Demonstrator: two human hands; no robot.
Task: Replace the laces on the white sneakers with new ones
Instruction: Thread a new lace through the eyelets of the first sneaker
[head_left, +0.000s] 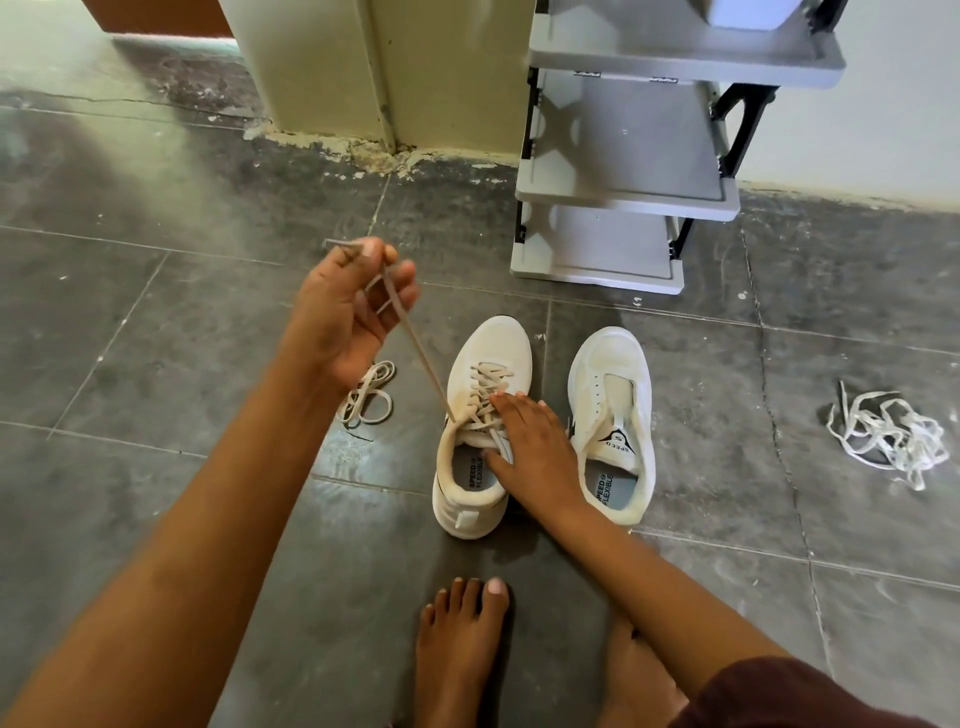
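Head view: two sneakers stand side by side on a dark tiled floor (156, 364), toes pointing away, with both hands on the left one.
Rack (623, 197): grey, tiered, by the wall beyond the sneakers; a pale thing on its top tier is cut off by the frame edge.
Left sneaker (467, 499): upright, crossed with a beige lace (416, 343); printed insole shows inside.
Right sneaker (613, 384): just beside it, tongue and eyelets exposed, printed insole inside.
Left hand (348, 312): raised up and left of the left sneaker, fingers curled, pinching the lace end at the fingertips.
Lace path: one strand runs taut from the pinch down to an upper eyelet on the left sneaker.
Right hand (530, 441): flat, fingers straight, pressing on the left sneaker's lacing, thumb at the collar; it grips nothing.
Loose lace (366, 392): beige, coiled on the floor left of the sneakers, below the left hand.
White laces (883, 436): tangled heap, well apart to the right.
Foot (462, 639): bare, near the left sneaker's heel.
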